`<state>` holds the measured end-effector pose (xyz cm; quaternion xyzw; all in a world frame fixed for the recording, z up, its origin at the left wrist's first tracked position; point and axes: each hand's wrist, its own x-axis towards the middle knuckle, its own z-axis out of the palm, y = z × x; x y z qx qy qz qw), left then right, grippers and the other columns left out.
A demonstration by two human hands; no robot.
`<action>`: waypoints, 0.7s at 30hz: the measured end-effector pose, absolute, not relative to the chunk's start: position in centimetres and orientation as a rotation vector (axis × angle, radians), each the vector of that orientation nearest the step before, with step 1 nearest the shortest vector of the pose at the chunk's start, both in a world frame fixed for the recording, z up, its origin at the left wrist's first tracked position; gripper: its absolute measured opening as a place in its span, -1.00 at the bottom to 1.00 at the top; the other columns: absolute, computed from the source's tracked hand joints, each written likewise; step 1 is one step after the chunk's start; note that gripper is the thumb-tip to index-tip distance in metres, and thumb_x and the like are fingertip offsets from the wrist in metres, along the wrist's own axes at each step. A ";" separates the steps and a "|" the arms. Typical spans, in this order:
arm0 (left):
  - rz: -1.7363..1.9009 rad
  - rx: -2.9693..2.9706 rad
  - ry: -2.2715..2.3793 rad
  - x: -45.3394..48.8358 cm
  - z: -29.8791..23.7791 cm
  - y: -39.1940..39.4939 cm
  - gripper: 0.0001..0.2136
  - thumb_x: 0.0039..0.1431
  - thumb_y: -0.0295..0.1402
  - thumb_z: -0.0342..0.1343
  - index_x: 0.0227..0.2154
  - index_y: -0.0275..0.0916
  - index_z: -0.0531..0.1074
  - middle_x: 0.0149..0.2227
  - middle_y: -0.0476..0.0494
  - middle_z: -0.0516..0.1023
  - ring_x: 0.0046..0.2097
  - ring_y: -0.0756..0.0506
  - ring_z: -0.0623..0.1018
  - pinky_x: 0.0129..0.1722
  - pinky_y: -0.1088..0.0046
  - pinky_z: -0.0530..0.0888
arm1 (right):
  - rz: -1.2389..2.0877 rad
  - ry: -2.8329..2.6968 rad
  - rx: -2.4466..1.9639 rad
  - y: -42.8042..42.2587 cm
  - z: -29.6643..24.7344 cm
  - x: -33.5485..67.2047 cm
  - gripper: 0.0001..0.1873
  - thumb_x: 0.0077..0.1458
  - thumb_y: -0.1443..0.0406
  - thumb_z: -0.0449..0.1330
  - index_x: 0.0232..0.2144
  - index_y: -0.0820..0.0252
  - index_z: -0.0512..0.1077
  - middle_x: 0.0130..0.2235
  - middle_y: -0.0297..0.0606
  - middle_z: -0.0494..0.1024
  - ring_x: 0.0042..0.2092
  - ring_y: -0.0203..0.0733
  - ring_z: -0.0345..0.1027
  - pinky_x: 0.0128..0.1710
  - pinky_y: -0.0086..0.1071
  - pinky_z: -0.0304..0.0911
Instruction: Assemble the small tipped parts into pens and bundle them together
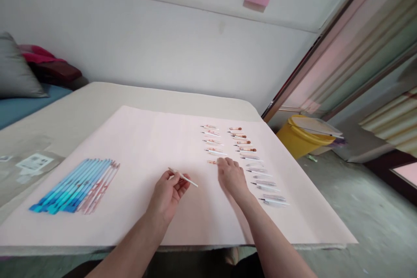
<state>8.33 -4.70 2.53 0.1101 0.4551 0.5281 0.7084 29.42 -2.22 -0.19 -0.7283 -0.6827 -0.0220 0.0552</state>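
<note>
A slim white pen refill [189,180] with a darker pointed end is pinched between the thumb and fingers of my left hand [167,191], just above the sheet. My right hand [233,176] rests palm down further right, its fingers curled over a pen part [212,162] with an orange-patterned end. Most of that part is hidden under the fingers. Beyond my right hand lies a column of pen parts [212,141], each with a thin refill beside it. Another column of pen parts and refills [265,184] runs along the right, some with brown ends, others clear or grey.
On the left lie several blue pens [76,184] and pink-and-white patterned ones [99,189], side by side. A pale sheet [143,134] covers much of the table. Plastic packaging [34,163] is at far left. A yellow bin [301,139] stands on the floor right of the table.
</note>
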 end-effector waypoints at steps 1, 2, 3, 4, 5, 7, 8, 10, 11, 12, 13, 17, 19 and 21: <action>1.176 0.240 1.013 8.3 2.6 -4.6 -0.92 0.09 -0.54 0.06 -0.45 -0.27 0.29 -0.37 -0.20 0.50 -0.31 -0.05 0.55 -0.31 0.43 0.51 | -0.053 -2.106 -2.195 -2.3 -0.3 29.3 -0.76 0.18 0.36 -0.06 -0.17 0.15 0.36 -0.12 -0.15 0.43 -0.11 -0.07 0.24 -0.24 -0.31 0.06; 1.182 0.236 1.014 8.2 2.6 -4.6 -0.92 0.09 -0.54 0.06 -0.46 -0.28 0.29 -0.37 -0.20 0.50 -0.31 -0.05 0.55 -0.31 0.42 0.51 | -0.041 -2.137 -2.174 -2.4 -0.4 29.2 -0.77 0.18 0.37 -0.06 -0.22 0.17 0.38 -0.15 -0.15 0.44 -0.12 -0.08 0.24 -0.25 -0.32 0.06; 1.191 0.233 1.012 8.1 2.7 -4.5 -0.91 0.09 -0.55 0.05 -0.46 -0.28 0.29 -0.38 -0.20 0.50 -0.31 -0.05 0.55 -0.31 0.42 0.51 | -0.027 -2.160 -2.148 -2.4 -0.4 28.9 -0.78 0.17 0.39 -0.05 -0.26 0.18 0.39 -0.18 -0.14 0.45 -0.12 -0.09 0.24 -0.25 -0.33 0.06; 1.202 0.231 1.010 8.0 2.7 -4.3 -0.91 0.09 -0.56 0.05 -0.47 -0.28 0.29 -0.38 -0.20 0.50 -0.31 -0.05 0.55 -0.30 0.41 0.51 | 0.000 -2.169 -2.120 -2.6 -0.3 28.6 -0.79 0.16 0.39 -0.04 -0.28 0.20 0.39 -0.21 -0.14 0.46 -0.13 -0.09 0.25 -0.26 -0.34 0.06; 1.216 0.229 1.005 7.8 2.7 -4.1 -0.90 0.09 -0.56 0.05 -0.47 -0.29 0.30 -0.39 -0.20 0.50 -0.30 -0.05 0.55 -0.29 0.41 0.51 | 0.046 -2.164 -2.089 -2.7 -0.2 28.2 -0.81 0.15 0.39 -0.02 -0.30 0.20 0.39 -0.23 -0.15 0.47 -0.16 -0.11 0.26 -0.28 -0.35 0.06; 1.257 0.220 0.997 7.3 2.8 -3.8 -0.89 0.09 -0.58 0.04 -0.49 -0.29 0.29 -0.40 -0.19 0.49 -0.30 -0.05 0.55 -0.27 0.41 0.51 | 0.209 -2.125 -2.004 -3.1 0.3 27.4 -0.83 0.15 0.38 -0.02 -0.33 0.18 0.38 -0.29 -0.20 0.48 -0.23 -0.17 0.29 -0.33 -0.40 0.06; 1.279 0.214 0.997 7.1 2.8 -3.6 -0.89 0.09 -0.58 0.04 -0.50 -0.29 0.29 -0.40 -0.19 0.49 -0.30 -0.04 0.55 -0.27 0.41 0.51 | 0.314 -2.102 -1.941 -3.4 0.6 26.9 -0.82 0.16 0.36 -0.03 -0.35 0.17 0.38 -0.32 -0.23 0.48 -0.26 -0.20 0.29 -0.35 -0.42 0.06; 1.318 0.201 1.004 6.6 2.8 -3.2 -0.88 0.08 -0.59 0.03 -0.50 -0.29 0.29 -0.41 -0.18 0.48 -0.31 -0.04 0.55 -0.28 0.42 0.51 | 0.520 -2.060 -1.790 -3.9 1.1 26.1 -0.79 0.18 0.33 -0.05 -0.40 0.15 0.37 -0.36 -0.28 0.48 -0.32 -0.25 0.31 -0.37 -0.45 0.07; 1.334 0.194 1.007 6.4 2.8 -3.1 -0.88 0.08 -0.59 0.03 -0.50 -0.29 0.29 -0.41 -0.18 0.48 -0.32 -0.04 0.54 -0.29 0.42 0.51 | 0.607 -2.037 -1.714 -4.2 1.3 25.8 -0.77 0.19 0.31 -0.06 -0.41 0.15 0.37 -0.37 -0.29 0.49 -0.33 -0.26 0.31 -0.37 -0.46 0.08; 1.347 0.190 1.008 6.3 2.8 -3.0 -0.88 0.08 -0.59 0.03 -0.50 -0.29 0.29 -0.42 -0.18 0.47 -0.32 -0.04 0.54 -0.29 0.42 0.51 | 0.681 -2.014 -1.647 -4.4 1.5 25.5 -0.76 0.20 0.29 -0.07 -0.41 0.14 0.37 -0.37 -0.30 0.49 -0.33 -0.26 0.32 -0.37 -0.46 0.09; 1.359 0.189 1.005 6.2 2.8 -2.9 -0.88 0.08 -0.59 0.03 -0.50 -0.29 0.29 -0.42 -0.17 0.47 -0.32 -0.04 0.54 -0.28 0.41 0.51 | 0.739 -1.989 -1.597 -4.6 1.6 25.2 -0.75 0.20 0.27 -0.07 -0.40 0.14 0.37 -0.37 -0.31 0.49 -0.34 -0.27 0.33 -0.37 -0.47 0.10; 1.403 0.206 0.997 6.1 2.6 -2.8 -0.88 0.08 -0.58 0.04 -0.50 -0.28 0.28 -0.42 -0.16 0.47 -0.31 -0.04 0.54 -0.25 0.39 0.51 | 0.839 -1.941 -1.552 -5.1 1.7 24.7 -0.76 0.19 0.28 -0.06 -0.36 0.12 0.40 -0.38 -0.31 0.50 -0.36 -0.27 0.34 -0.36 -0.47 0.12; 1.424 0.216 1.010 6.2 2.5 -2.7 -0.89 0.08 -0.58 0.04 -0.49 -0.28 0.28 -0.41 -0.16 0.47 -0.30 -0.04 0.54 -0.24 0.38 0.51 | 0.843 -1.953 -1.561 -5.2 1.6 24.7 -0.76 0.19 0.29 -0.06 -0.34 0.12 0.41 -0.37 -0.31 0.50 -0.37 -0.28 0.35 -0.37 -0.47 0.14; 1.433 0.224 1.023 6.2 2.5 -2.7 -0.89 0.09 -0.58 0.03 -0.48 -0.28 0.29 -0.41 -0.16 0.47 -0.31 -0.03 0.54 -0.23 0.37 0.51 | 0.835 -1.973 -1.546 -5.3 1.4 24.6 -0.76 0.19 0.28 -0.06 -0.31 0.11 0.41 -0.35 -0.30 0.50 -0.38 -0.29 0.35 -0.37 -0.47 0.15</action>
